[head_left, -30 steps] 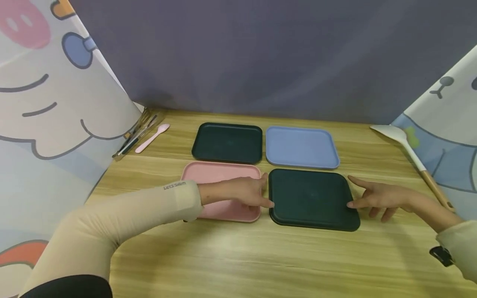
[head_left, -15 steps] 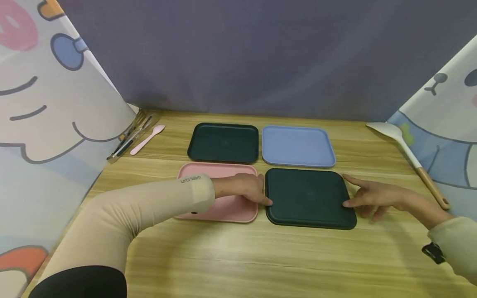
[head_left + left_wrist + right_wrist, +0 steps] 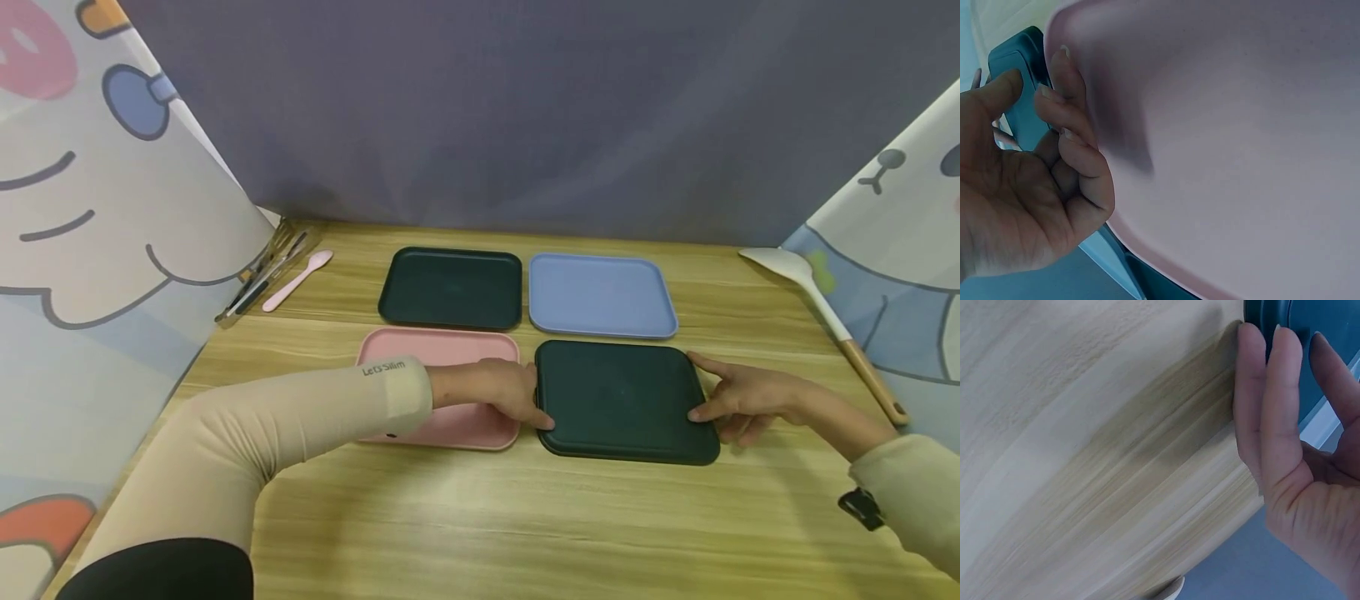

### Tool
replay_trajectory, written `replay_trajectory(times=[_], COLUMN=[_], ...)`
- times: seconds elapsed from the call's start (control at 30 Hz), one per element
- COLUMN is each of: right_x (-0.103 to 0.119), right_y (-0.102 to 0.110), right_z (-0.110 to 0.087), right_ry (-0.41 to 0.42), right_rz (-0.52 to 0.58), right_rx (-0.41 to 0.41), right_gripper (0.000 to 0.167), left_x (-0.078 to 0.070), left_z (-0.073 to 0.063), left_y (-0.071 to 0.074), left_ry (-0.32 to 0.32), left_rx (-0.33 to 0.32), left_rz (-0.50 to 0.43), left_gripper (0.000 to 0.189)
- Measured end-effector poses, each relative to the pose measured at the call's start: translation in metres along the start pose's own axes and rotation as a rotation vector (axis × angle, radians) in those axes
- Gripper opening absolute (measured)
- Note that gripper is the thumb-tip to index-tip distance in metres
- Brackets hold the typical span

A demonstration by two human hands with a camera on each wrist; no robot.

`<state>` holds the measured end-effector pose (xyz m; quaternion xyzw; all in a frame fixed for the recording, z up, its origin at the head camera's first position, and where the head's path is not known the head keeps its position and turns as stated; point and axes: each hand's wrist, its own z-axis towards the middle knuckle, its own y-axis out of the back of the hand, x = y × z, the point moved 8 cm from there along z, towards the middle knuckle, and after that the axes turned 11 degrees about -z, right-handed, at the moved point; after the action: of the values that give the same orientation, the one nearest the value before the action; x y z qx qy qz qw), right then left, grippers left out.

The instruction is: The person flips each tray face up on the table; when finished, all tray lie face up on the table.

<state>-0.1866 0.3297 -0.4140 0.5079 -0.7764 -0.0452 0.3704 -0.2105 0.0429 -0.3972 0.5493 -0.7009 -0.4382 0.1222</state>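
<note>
A dark green tray (image 3: 622,400) lies on the table at front right in the head view, its smooth, slightly raised face up; it looks upside down. My left hand (image 3: 508,390) reaches across the pink tray (image 3: 457,429) and pinches the green tray's left edge, thumb on top, fingers curled at the side. In the left wrist view, those fingers hang over the pink tray's rim. My right hand (image 3: 750,400) holds the opposite edge, its thumb on the surface. In the right wrist view, long fingers (image 3: 1282,406) meet the tray's side; their grip underneath is hidden.
Behind stand a second dark green tray (image 3: 450,287) and a blue tray (image 3: 602,296). A pink spoon (image 3: 297,281) and several metal utensils (image 3: 266,275) lie at the left wall. A white spoon with a wooden handle (image 3: 821,308) lies along the right wall. Grey cloth (image 3: 480,117) closes the back.
My left thumb has slid slightly toward the front along the tray's left edge, and my right fingers have drawn in closer. The trays have hardly moved; the head view has shifted a little.
</note>
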Motion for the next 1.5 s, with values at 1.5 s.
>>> replay_trajectory(times=[1.5], right_x=[-0.003], right_y=[0.008], right_z=[0.003], right_ry=[0.171], right_rz=[0.053], right_rx=[0.018], right_gripper=[0.101], left_x=[0.019], left_z=[0.004], left_y=[-0.009], left_ry=[-0.006], left_rx=[-0.041], left_rz=[-0.266], left_gripper=[0.103])
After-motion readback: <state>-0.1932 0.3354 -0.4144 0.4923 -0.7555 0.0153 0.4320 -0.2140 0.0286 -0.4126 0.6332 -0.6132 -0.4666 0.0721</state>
